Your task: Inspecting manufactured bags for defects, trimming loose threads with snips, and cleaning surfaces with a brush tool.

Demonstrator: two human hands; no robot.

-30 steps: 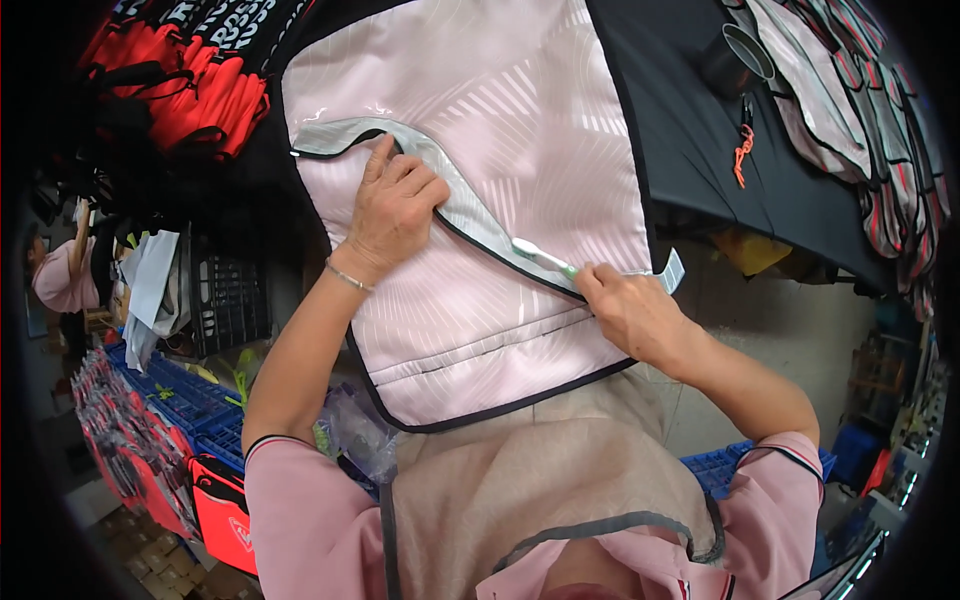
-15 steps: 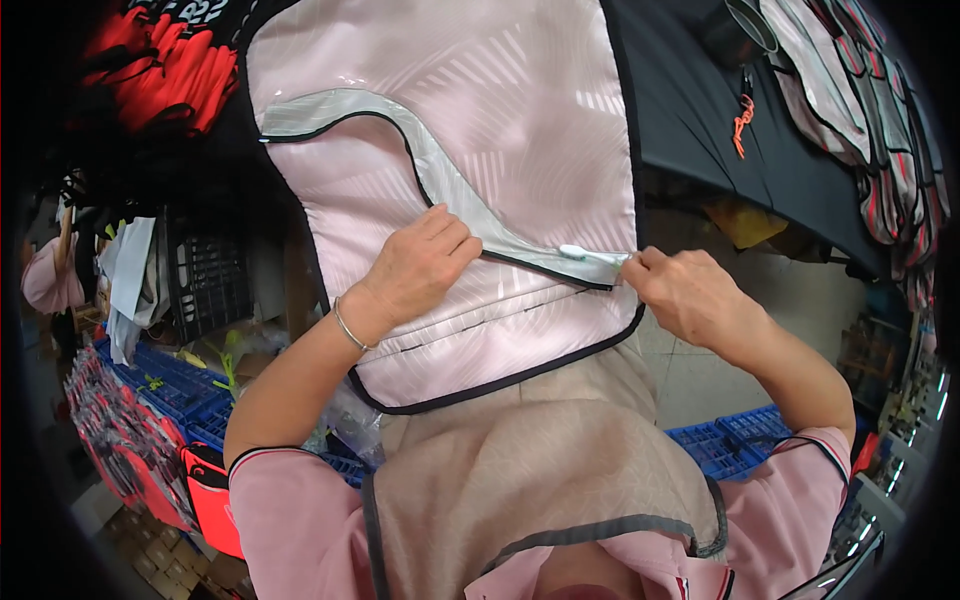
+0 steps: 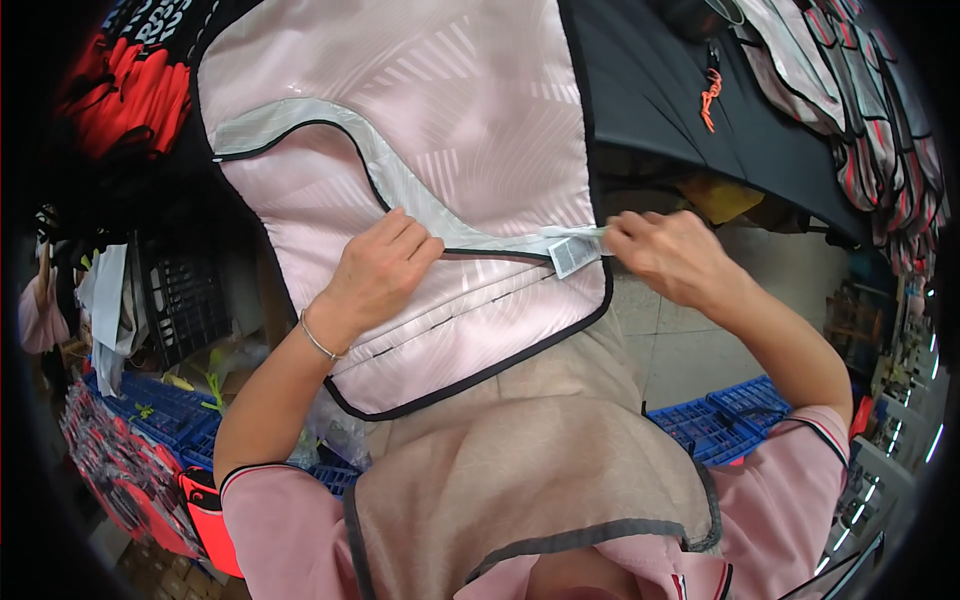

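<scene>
A pale pink fabric panel (image 3: pixel 310 60) with black bound edges stretches in front of me and hangs toward my lap. Across it curves a shiny grey-white fabric band (image 3: pixel 395 165) edged with black piping. My left hand (image 3: pixel 385 265), a bracelet on its wrist, pinches the piped edge of this band near the panel's middle. My right hand (image 3: pixel 665 258) is closed on the band's narrow end at the panel's right border, its fingertips partly hidden. Between the hands, a small white label (image 3: pixel 575 256) lies on the pink fabric beside the band.
Red fabric pieces (image 3: pixel 130 105) are heaped at the far left. A black-covered table (image 3: pixel 680 130) holds an orange cord (image 3: pixel 711 100) and a stack of grey and red pieces (image 3: pixel 800 75). Blue crates (image 3: pixel 700 425) stand low at the right, and a black crate (image 3: pixel 180 300) at the left.
The white label has turned over from the band and now lies flat and visible. My right hand still grips the band's end. The whole panel appears shifted left in view.
</scene>
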